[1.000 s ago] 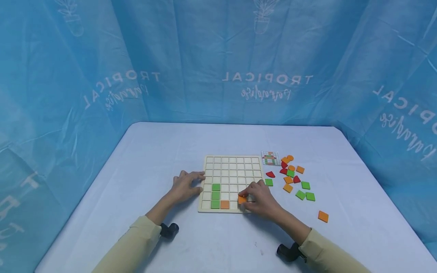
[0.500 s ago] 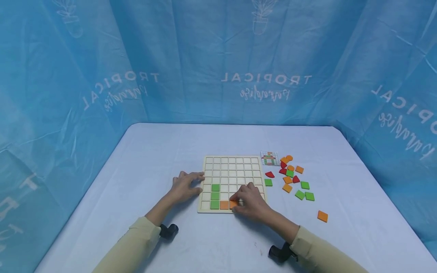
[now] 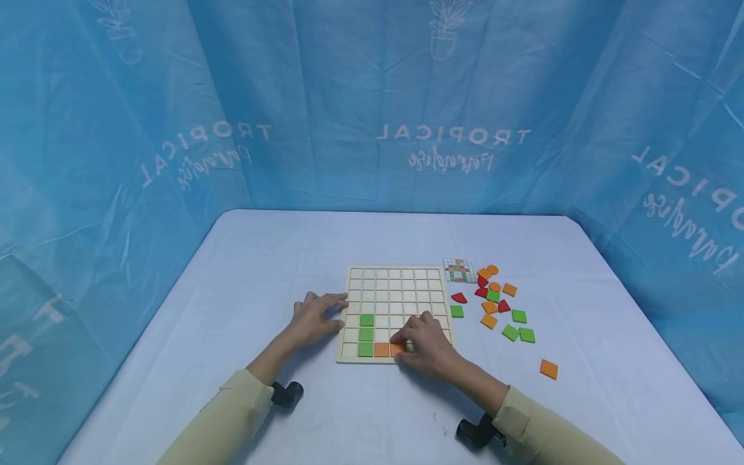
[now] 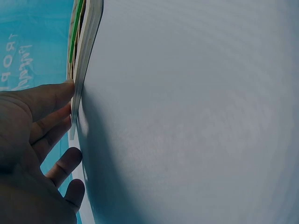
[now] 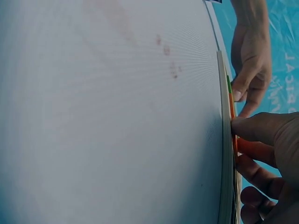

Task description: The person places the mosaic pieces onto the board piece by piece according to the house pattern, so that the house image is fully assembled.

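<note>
A pale square grid board lies flat on the table. In its near rows, three green square tiles stand in a column, with an orange square tile right of the lowest. Beside that one, my right hand pinches a second orange square tile at the bottom-row cell; its right part is hidden under the fingers. The right wrist view has the thumb against the tile edge. My left hand touches the board's left edge with extended thumb and fingers, as the left wrist view confirms at the board's side.
Right of the board are a pattern card and scattered loose pieces: green squares, orange squares, orange circles and red wedge pieces. One orange square lies apart, nearer the table's right side. Blue curtains surround the table.
My right hand has moved left with the orange tile, over one cell, to beside the first orange tile, and stays there over the last half second. The left hand keeps its place.
</note>
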Tool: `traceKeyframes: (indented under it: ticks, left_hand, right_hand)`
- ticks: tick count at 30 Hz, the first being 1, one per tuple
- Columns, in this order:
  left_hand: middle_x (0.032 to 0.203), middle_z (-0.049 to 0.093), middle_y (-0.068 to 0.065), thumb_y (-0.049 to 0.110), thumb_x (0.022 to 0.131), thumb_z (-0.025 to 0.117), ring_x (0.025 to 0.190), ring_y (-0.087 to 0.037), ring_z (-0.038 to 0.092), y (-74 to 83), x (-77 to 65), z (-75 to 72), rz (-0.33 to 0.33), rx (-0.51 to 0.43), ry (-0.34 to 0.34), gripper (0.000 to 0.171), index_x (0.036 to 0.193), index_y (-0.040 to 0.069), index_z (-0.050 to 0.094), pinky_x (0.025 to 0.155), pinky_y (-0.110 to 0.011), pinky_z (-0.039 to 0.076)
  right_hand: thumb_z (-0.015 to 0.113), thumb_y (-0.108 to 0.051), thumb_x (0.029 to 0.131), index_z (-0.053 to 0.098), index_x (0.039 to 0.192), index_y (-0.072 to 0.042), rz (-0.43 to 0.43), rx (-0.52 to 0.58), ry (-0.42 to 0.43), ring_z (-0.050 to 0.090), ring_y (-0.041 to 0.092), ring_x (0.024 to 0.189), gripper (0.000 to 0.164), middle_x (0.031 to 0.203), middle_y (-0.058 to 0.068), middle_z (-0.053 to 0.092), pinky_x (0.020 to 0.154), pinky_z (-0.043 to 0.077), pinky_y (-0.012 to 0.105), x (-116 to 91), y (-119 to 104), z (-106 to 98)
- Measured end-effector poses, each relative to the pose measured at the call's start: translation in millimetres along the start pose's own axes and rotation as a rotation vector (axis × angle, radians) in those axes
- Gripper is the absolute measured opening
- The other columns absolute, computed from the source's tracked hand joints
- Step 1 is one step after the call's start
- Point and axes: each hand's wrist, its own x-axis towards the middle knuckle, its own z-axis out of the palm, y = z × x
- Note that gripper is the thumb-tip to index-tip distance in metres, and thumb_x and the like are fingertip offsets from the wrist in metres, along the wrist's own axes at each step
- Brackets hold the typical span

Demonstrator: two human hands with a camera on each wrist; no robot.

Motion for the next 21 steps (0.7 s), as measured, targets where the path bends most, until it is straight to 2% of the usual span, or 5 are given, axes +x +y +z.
traceKeyframes:
  ticks: [14, 21]
  left_hand:
    - [0.138, 0.053, 0.003, 0.018, 0.083, 0.075, 0.093, -0.017, 0.04, -0.1, 0.3, 1.2, -0.007, 0.001, 0.0, 0.041, 0.122, 0.013, 0.066, 0.08, -0.042, 0.026]
    - [0.138, 0.053, 0.002, 0.017, 0.083, 0.075, 0.094, -0.018, 0.041, 0.2, 0.0, 0.9, 0.004, 0.007, 0.004, 0.041, 0.122, 0.012, 0.065, 0.081, -0.043, 0.026]
  right_hand:
    - [0.082, -0.022, 0.075, 0.075, 0.099, -0.019, 0.01, 0.029, 0.013, 0.037, 0.014, 0.085, 0.026, 0.089, -0.009, 0.055, 0.074, 0.031, 0.035, -1.1, 1.2, -3.7]
    - [0.084, -0.019, 0.072, 0.075, 0.097, -0.014, 0.041, 0.056, 0.105, 0.041, 0.016, 0.088, 0.027, 0.088, -0.006, 0.059, 0.074, 0.034, 0.036, -1.4, 19.6, -15.6]
